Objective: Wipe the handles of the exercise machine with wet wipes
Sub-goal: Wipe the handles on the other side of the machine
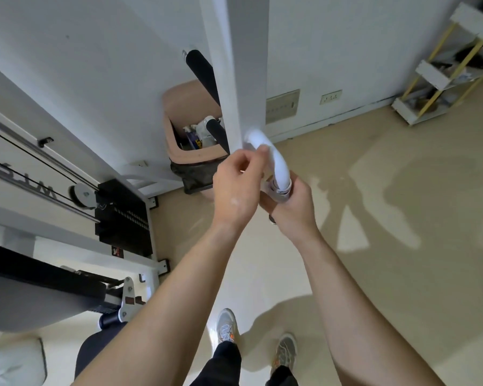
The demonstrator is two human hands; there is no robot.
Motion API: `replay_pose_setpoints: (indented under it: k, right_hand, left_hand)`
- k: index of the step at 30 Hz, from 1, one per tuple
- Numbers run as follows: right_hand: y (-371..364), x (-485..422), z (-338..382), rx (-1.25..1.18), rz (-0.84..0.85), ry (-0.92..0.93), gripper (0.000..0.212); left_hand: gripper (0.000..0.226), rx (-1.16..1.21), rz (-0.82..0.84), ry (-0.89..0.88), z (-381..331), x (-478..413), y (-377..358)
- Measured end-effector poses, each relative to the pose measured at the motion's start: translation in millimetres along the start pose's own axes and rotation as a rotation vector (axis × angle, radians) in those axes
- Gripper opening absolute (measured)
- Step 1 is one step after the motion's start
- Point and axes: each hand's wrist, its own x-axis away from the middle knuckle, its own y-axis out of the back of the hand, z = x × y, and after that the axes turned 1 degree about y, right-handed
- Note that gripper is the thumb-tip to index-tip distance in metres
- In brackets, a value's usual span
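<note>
1. While the person stands on the beige floor (374,190), both hands meet in front of the white upright post (234,65) of the exercise machine (17,174).
2. The right hand (293,207) grips a small white wipe pack (279,194) with a printed label, fingers curled round it from below.
3. A white wet wipe (276,165) rises from that pack in a curved strip, and its top lies near the post's edge.
4. The left hand (234,188) pinches the upper part of the wipe between thumb and fingertips.
5. 2 black foam-covered handles stick out past the post, both apart from the hands and the wipe. The upper handle (200,66) is well above them and the lower handle (218,132) is just beyond them, over the bin.
6. A pink plastic waste bin (179,112) with a dark liner stands by the wall behind the post, with rubbish inside.
7. To the left are a black weight stack (123,213), a round pulley (83,194) and black cables.
8. A white-and-yellow shelf rack (441,76) stands by the far right wall, and 2 grey sneakers (226,325) show at the bottom.
</note>
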Motion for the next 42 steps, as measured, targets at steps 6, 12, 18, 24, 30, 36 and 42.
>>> replay_pose_setpoints:
  k: [6,12,18,24,30,36,42]
  right_hand:
    - [13.8,-24.1,16.1,0.084,0.326,-0.027,0.039]
    - [-41.7,-11.5,-1.4,-0.101,-0.501,0.141,0.027]
    - [10.0,-30.5,13.7,0.114,0.274,-0.002,0.026]
    - [-22.2,-22.4,-18.1,0.031,-0.296,0.18,0.028]
    - [17.2,-42.1,-5.9,0.158,0.309,-0.014,0.03]
    - [-4.2,-30.3,-48.2,0.103,-0.028,-0.004,0.026]
    - [-9.4,-28.4,-79.5,0.119,-0.086,-0.113,0.028]
  left_hand:
    - [0.052,-0.127,0.107,0.137,-23.2,-13.5,11.5]
    - [0.049,-0.089,0.151,0.186,-25.8,-16.8,7.2]
    - [0.042,-0.094,0.143,0.17,-23.2,-21.7,9.9]
    - [0.045,-0.041,0.137,0.16,-24.9,-18.4,1.9]
    - [0.043,-0.036,0.145,0.2,-23.3,-17.7,-0.3]
    - [0.039,-0.015,0.158,0.224,-23.8,-14.6,1.6]
    - [0.042,-0.023,0.151,0.237,-26.5,-11.7,-1.5]
